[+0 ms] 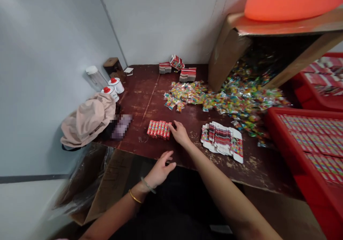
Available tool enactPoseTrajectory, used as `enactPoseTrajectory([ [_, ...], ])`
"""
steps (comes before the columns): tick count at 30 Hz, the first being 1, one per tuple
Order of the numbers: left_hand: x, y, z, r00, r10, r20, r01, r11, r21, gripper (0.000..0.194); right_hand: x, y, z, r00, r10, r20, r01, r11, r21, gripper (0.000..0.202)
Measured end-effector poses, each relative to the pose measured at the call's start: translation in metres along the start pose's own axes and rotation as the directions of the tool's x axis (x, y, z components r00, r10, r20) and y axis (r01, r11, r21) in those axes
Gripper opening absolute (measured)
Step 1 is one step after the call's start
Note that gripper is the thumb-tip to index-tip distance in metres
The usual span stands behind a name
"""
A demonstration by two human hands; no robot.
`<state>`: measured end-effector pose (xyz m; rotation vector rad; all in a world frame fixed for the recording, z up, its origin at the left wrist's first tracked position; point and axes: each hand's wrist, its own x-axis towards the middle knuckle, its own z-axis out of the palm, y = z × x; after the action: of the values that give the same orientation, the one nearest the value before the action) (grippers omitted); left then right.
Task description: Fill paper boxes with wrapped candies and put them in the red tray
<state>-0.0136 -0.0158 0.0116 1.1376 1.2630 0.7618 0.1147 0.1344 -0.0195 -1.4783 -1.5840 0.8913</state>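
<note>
A short row of small red candy boxes [158,129] stands side by side on the dark red table [139,100]. My right hand [180,134] is at the right end of that row, its fingertips against or very close to the last box and its fingers apart. Nearer the table's front edge hovers my left hand [160,169], fingers loosely bent and apart, holding nothing. To the right of my right hand lies a fanned stack of flattened printed cartons [222,140]. Behind it spreads a heap of small clear-wrapped colourful candies [241,98].
A cardboard box [221,54] on its side spills candies. Red crates [284,140] of packed boxes stand at right. More carton stacks [188,74] are by the wall. At left are lidded mugs [117,86], a beige cloth [88,116] and a pixelated item [122,127].
</note>
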Motion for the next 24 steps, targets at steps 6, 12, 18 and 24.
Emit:
enactPoseTrajectory([
  [6, -0.006, -0.002, -0.005, 0.982, -0.114, 0.148, 0.12, 0.992, -0.03, 0.048, -0.061, 0.025, -0.071, 0.991, -0.118, -0.064, 0.107, 0.982, -0.153, 0.04],
  [12, 0.007, 0.0, 0.015, 0.917, -0.177, 0.358, 0.189, 0.982, 0.002, 0.047, -0.147, 0.108, -0.208, 0.972, -0.169, -0.166, 0.024, 0.767, -0.641, 0.042],
  [18, 0.019, 0.015, 0.066, 0.849, -0.145, 0.507, 0.151, 0.988, 0.03, 0.045, -0.174, 0.124, -0.221, 0.953, -0.189, -0.236, -0.005, 0.771, -0.637, 0.034],
  [24, 0.013, 0.024, 0.085, 0.808, -0.133, 0.575, 0.119, 0.991, 0.061, 0.045, -0.143, 0.116, -0.221, 0.968, -0.16, -0.193, 0.013, 0.801, -0.599, 0.046],
])
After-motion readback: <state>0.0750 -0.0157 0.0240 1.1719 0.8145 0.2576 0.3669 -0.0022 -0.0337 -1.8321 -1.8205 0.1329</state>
